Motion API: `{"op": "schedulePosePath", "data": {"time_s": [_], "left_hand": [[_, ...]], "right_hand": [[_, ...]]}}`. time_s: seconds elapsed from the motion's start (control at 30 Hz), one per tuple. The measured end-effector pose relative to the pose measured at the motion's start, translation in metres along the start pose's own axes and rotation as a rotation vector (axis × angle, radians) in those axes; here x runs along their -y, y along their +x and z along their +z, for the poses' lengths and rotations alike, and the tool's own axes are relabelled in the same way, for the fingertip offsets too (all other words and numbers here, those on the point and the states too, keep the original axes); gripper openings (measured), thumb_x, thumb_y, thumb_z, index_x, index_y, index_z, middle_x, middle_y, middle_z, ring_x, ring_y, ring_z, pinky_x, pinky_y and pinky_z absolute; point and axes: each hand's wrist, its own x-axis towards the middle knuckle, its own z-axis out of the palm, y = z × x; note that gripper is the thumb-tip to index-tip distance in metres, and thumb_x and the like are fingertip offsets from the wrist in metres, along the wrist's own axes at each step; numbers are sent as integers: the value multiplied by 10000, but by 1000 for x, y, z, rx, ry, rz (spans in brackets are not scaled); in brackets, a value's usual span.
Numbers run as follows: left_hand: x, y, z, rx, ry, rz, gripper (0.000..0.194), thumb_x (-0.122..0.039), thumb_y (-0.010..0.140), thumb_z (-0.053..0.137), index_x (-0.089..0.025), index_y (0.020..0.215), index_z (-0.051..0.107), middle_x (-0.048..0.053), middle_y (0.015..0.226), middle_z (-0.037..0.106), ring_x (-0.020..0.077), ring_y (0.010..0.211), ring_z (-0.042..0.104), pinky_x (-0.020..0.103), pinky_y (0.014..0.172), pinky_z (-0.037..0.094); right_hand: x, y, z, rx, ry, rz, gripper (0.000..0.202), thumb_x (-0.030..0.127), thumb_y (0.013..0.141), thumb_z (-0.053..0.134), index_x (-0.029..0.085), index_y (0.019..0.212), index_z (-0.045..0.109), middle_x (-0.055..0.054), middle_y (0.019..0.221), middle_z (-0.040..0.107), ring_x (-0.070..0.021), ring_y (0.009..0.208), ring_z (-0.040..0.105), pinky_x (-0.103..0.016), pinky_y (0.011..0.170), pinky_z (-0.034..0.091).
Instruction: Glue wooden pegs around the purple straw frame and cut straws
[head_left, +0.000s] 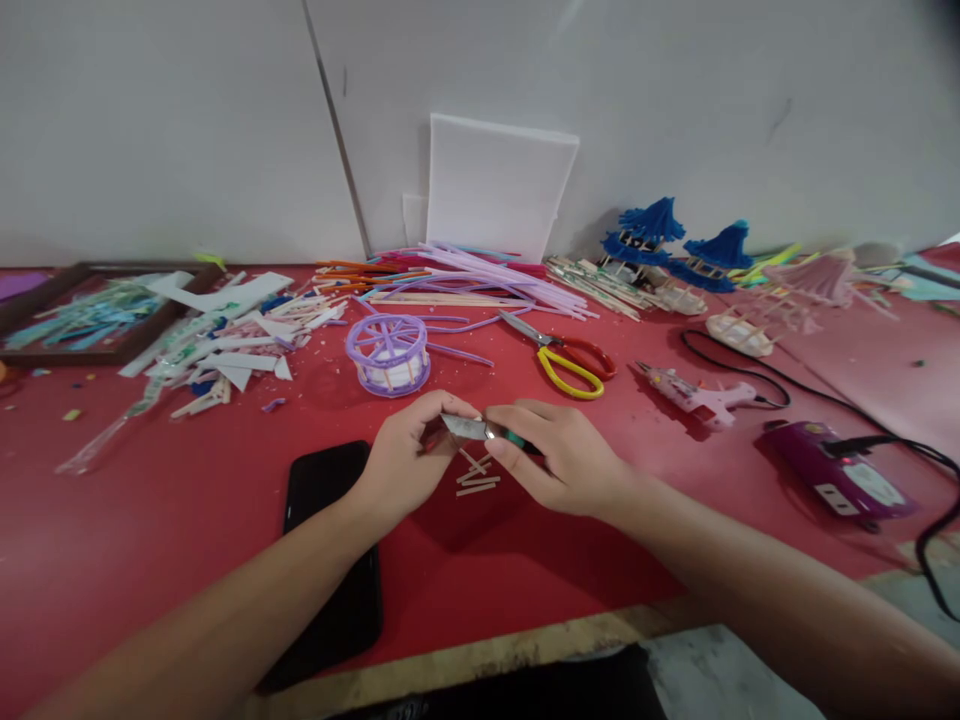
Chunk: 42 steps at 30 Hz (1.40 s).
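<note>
At the frame's centre, your right hand (559, 455) wraps its fingers round the craft knife (466, 429), probably to steady the blade; your left hand (409, 452) curls its fingers beside the tip, whether pinching anything I cannot tell. Short wooden sticks (478, 490) lie just below, seemingly within easy reach

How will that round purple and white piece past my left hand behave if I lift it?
The purple and white piece is probably light, as its frame is thin and open. Its spoked top may bend if squeezed. Low and broad, it seems unlikely to tip.
</note>
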Motion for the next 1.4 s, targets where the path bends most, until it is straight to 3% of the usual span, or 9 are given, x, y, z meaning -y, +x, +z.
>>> {"op": "schedulePosePath", "data": {"time_s": [0.67,0.83,1.07,1.4], "left_hand": [[6,-1,-1,6,5,-30,221,-42,734,493,-194,854,597,-10,814,647,126,743,620,228,686,482],[6,0,-1,20,-2,-45,163,-86,762,529,-202,855,597,-20,799,639,120,736,613,222,685,474],[7,1,-1,34,14,-52,135,-109,780,544,-212,843,605,-29,794,641,116,731,603,221,680,458],[7,1,-1,11,-20,-73,176,-77,745,541,-207,845,605,-26,807,651,120,737,620,227,692,476]], "right_hand": [[-3,1,3,-11,41,-42,277,338,950,394,147,977,592,-56,777,637,-155,669,571,-243,597,399],[-3,2,4,-23,64,-7,296,340,953,387,140,1019,595,-91,869,667,-181,764,616,-271,675,444],[-4,2,4,-29,40,-7,298,352,950,394,141,983,603,-63,783,642,-157,668,586,-249,612,419],[-4,3,6,-2,55,14,304,356,949,395,144,985,611,-91,853,672,-187,767,628,-272,676,450]]}}
